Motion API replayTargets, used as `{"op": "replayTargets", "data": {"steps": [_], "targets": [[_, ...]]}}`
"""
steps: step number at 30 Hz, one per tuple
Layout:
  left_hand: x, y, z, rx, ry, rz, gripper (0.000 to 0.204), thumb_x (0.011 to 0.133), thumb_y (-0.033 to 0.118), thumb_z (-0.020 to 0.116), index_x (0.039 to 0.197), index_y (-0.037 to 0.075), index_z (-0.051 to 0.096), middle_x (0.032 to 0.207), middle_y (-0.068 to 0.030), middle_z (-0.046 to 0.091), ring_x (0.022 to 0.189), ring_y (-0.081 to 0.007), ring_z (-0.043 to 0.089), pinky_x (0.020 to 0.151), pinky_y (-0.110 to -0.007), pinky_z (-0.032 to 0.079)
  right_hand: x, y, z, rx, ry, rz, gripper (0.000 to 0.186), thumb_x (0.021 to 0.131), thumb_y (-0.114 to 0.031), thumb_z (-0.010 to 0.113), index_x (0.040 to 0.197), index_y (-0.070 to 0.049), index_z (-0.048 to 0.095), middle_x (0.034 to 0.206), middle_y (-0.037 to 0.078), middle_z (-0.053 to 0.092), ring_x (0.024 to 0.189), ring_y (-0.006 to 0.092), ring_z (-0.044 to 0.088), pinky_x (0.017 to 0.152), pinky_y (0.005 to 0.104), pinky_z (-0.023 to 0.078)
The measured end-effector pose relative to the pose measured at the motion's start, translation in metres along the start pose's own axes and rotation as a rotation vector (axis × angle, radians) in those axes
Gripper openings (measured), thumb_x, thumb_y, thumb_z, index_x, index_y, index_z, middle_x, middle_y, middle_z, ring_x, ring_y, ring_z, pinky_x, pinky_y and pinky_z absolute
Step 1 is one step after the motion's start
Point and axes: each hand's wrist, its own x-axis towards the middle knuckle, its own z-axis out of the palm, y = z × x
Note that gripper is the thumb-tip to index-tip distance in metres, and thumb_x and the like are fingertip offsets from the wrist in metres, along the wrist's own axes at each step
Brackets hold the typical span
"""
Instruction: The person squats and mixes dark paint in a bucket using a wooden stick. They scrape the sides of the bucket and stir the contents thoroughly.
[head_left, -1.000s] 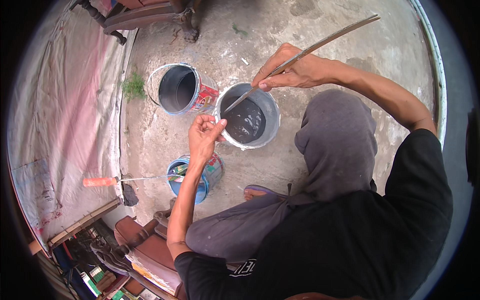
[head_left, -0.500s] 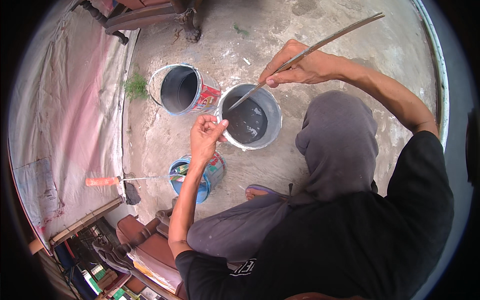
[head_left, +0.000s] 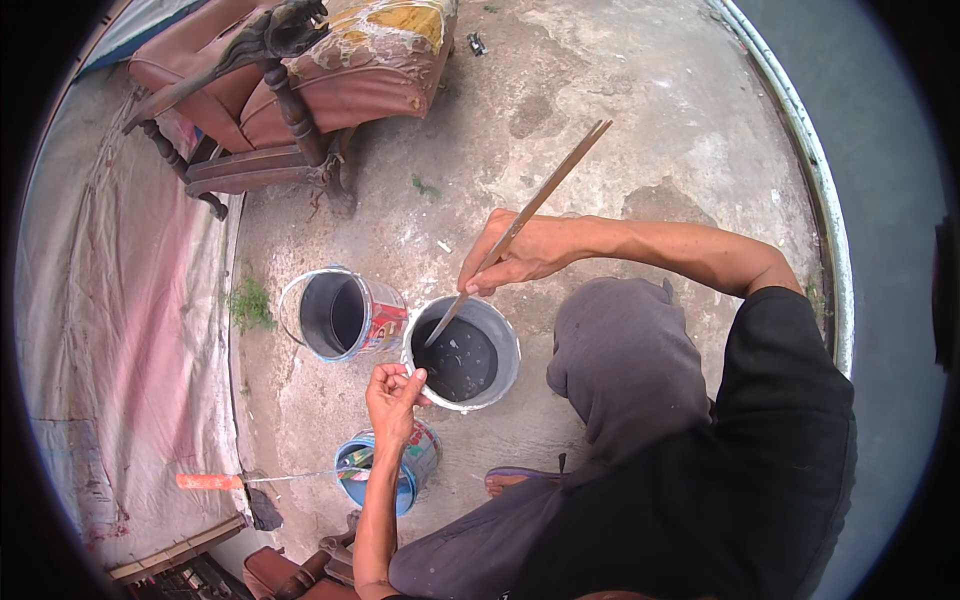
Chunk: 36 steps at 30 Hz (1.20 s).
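In front of me a white-rimmed bucket (head_left: 508, 352) stands on the concrete, with dark grey liquid (head_left: 466, 366) in its bottom and paler flecks on the surface. My left hand (head_left: 392, 398) pinches the rim at its near left side, thumb on top. A long thin wooden stick (head_left: 548, 192) slants up out of the bucket, its lower tip at the liquid by the left inner wall. My right hand (head_left: 510, 250) grips that stick partway along, above the far rim.
Left of it stands a red-labelled bucket (head_left: 385, 318) with dark inner walls. Below, a blue bucket (head_left: 405, 490) holds an orange-handled roller (head_left: 212, 482). A worn armchair (head_left: 330, 95) stands at the far left. A stained sheet (head_left: 120, 330) hangs along the left; a pale curb (head_left: 820, 170) bounds the right.
My view has shifted, so the buckets appear lower and more of the armchair shows. The stick stands steeper in the bucket; my left hand keeps its hold on the rim.
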Motion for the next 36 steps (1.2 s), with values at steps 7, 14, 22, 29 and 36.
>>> {"op": "replayTargets", "data": {"steps": [7, 14, 22, 29, 36], "targets": [[0.004, 0.009, 0.000, 0.037, 0.015, 0.024, 0.031, 0.092, 0.011, 0.080, 0.108, -0.002, 0.056, 0.077, -0.0071, 0.068, 0.060, -0.0123, 0.067, 0.054, -0.025, 0.058, -0.001, 0.001, 0.004, -0.069, -0.021, -0.033, 0.026, 0.097, -0.021, 0.067, 0.107, -0.001, 0.079, 0.079, 0.014, 0.076, 0.075, 0.0255, 0.074, 0.071, 0.0408, 0.057], [0.003, 0.003, -0.004, 0.036, 0.037, 0.008, 0.033, 0.092, 0.014, 0.082, 0.106, 0.001, 0.056, 0.073, -0.0008, 0.062, 0.060, -0.0066, 0.060, 0.052, -0.023, 0.056, -0.012, -0.005, 0.003, -0.086, -0.201, 0.167, 0.026, 0.097, -0.024, 0.068, 0.110, -0.004, 0.080, 0.081, 0.013, 0.077, 0.077, 0.0238, 0.076, 0.073, 0.0383, 0.058], [0.001, 0.006, -0.002, 0.094, 0.041, -0.007, 0.033, 0.091, 0.014, 0.083, 0.106, 0.000, 0.057, 0.074, -0.0012, 0.061, 0.060, -0.0055, 0.059, 0.052, -0.023, 0.056, -0.001, 0.000, 0.008, -0.095, -0.009, 0.032, 0.025, 0.097, -0.019, 0.069, 0.111, -0.002, 0.079, 0.081, 0.014, 0.077, 0.076, 0.0238, 0.075, 0.071, 0.0388, 0.059], [0.002, 0.009, 0.001, 0.091, 0.040, -0.011, 0.033, 0.091, 0.014, 0.083, 0.105, 0.000, 0.057, 0.074, -0.0020, 0.062, 0.060, -0.0061, 0.060, 0.051, -0.023, 0.055, -0.012, -0.001, -0.001, -0.127, -0.191, 0.167, 0.029, 0.098, -0.026, 0.068, 0.110, -0.001, 0.079, 0.079, 0.013, 0.076, 0.075, 0.0236, 0.074, 0.067, 0.0373, 0.058], [0.002, 0.010, 0.002, 0.103, 0.022, -0.006, 0.033, 0.091, 0.014, 0.083, 0.105, 0.000, 0.056, 0.073, -0.0021, 0.063, 0.059, -0.0064, 0.060, 0.051, -0.022, 0.055, -0.007, 0.002, 0.001, -0.010, -0.022, 0.122, 0.031, 0.097, -0.028, 0.069, 0.110, -0.001, 0.079, 0.080, 0.012, 0.076, 0.075, 0.0235, 0.074, 0.068, 0.0385, 0.059]]}}
